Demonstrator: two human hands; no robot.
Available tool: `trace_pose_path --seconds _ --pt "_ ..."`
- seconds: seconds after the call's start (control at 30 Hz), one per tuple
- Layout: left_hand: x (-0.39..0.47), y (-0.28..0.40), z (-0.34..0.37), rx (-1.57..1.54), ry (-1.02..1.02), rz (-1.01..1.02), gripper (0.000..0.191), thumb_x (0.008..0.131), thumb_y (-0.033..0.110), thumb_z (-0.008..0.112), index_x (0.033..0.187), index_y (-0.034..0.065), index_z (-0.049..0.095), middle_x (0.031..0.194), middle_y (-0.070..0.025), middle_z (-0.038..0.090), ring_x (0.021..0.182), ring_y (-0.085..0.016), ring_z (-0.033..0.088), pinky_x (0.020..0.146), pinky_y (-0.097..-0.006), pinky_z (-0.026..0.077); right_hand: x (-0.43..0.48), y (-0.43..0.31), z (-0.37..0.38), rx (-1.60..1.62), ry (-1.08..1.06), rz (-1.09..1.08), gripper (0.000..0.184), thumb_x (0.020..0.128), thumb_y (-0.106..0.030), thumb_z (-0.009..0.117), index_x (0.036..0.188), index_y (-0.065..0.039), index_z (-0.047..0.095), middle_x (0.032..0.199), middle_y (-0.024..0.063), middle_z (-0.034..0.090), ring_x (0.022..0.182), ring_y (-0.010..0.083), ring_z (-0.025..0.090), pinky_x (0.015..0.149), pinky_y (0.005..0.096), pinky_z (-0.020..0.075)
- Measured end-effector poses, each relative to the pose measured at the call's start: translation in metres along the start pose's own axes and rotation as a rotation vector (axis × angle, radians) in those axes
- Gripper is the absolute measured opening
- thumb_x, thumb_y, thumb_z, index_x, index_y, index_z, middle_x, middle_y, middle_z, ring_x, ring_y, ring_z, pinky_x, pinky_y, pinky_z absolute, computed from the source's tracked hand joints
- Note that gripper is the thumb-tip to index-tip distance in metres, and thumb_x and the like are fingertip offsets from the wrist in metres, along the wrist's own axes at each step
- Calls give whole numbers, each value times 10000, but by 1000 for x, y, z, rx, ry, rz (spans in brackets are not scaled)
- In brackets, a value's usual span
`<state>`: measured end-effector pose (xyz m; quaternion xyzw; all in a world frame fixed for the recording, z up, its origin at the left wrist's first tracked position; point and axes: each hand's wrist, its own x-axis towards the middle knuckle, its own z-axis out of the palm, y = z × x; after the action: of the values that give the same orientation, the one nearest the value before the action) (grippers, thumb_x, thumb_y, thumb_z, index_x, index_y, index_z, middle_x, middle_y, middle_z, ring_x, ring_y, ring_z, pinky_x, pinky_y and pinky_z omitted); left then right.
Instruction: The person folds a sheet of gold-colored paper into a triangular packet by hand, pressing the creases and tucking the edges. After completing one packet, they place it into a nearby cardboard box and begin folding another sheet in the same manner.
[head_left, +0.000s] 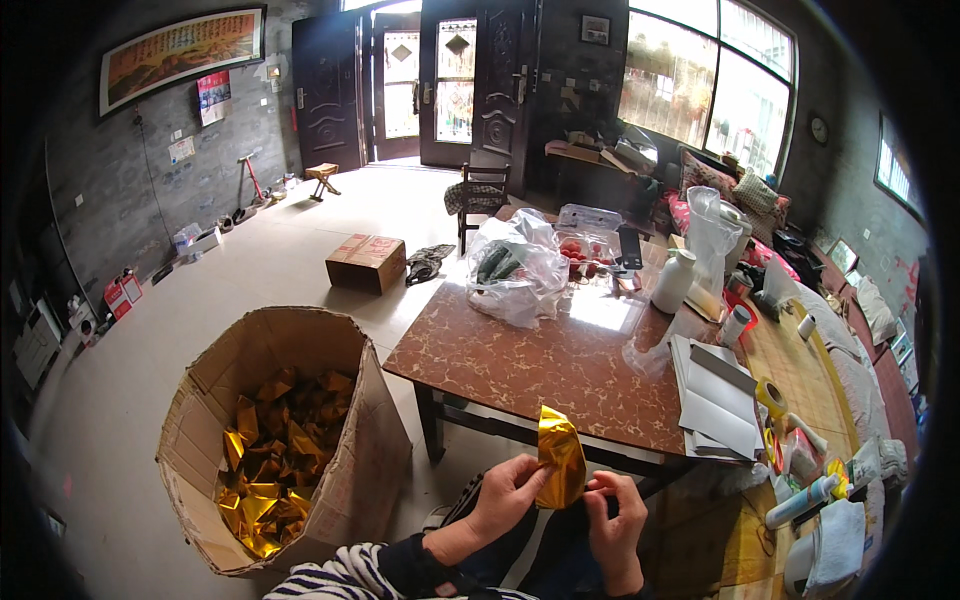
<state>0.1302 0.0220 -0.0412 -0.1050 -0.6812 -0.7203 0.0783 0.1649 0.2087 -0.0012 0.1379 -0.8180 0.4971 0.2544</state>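
Observation:
A piece of shiny gold foil paper (562, 457), folded with a curved right side, stands upright in front of me. My left hand (502, 499) pinches it near its lower left edge between thumb and fingers. At its lower right edge is my right hand (619, 525), the fingers bent; whether they grip the foil is unclear. To my left stands a large open cardboard box (367, 442). Many folded gold foil pieces (281, 465) lie in it.
A marbled brown table (480, 360) is ahead, bearing a plastic bag of green vegetables (517, 266), a clear container of red fruit (589, 247), a white bottle (673, 281) and papers (712, 397). A closed carton (365, 262) sits on the floor. Rolls of tape (771, 397) are at right.

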Motion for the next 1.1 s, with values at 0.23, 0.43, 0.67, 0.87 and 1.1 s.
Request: trace_pose_path --seconds 0.23,0.43,0.67,0.87,1.1 --pt "-4 10 2 142 31 69 191 1021 166 706 1003 -24 702 877 -87 717 775 -129 697 691 -269 576 1 -8 6 -115 48 -40 168 970 -133 749 1009 16 683 894 147 689 781 253 699 712 323 559" --pt "-6 11 -2 224 -53 78 162 1035 155 687 1048 -6 706 951 -105 741 872 -152 738 747 -271 620 -2 -4 7 -91 85 59 132 1012 -102 688 971 23 677 850 143 682 757 249 684 694 326 549" --pt "-3 0 -4 -92 -106 16 180 1043 170 682 1016 -7 697 861 -34 688 781 -81 636 705 -231 549 -5 1 3 10 73 153 169 1048 -118 646 951 20 661 823 123 661 732 204 658 654 302 518" --pt "-3 -2 -9 -43 -165 26 152 1031 156 698 1016 5 688 872 -31 672 801 -85 632 724 -214 551 -2 3 -2 -41 73 51 198 1054 -163 652 958 10 650 838 120 643 736 221 638 654 315 511" --pt "-5 -3 -7 159 -195 148 172 1016 169 726 963 17 664 827 -37 641 746 -90 594 644 -230 515 0 5 -2 -142 124 -48 252 1067 -205 639 922 1 621 837 128 623 726 246 612 641 334 487"
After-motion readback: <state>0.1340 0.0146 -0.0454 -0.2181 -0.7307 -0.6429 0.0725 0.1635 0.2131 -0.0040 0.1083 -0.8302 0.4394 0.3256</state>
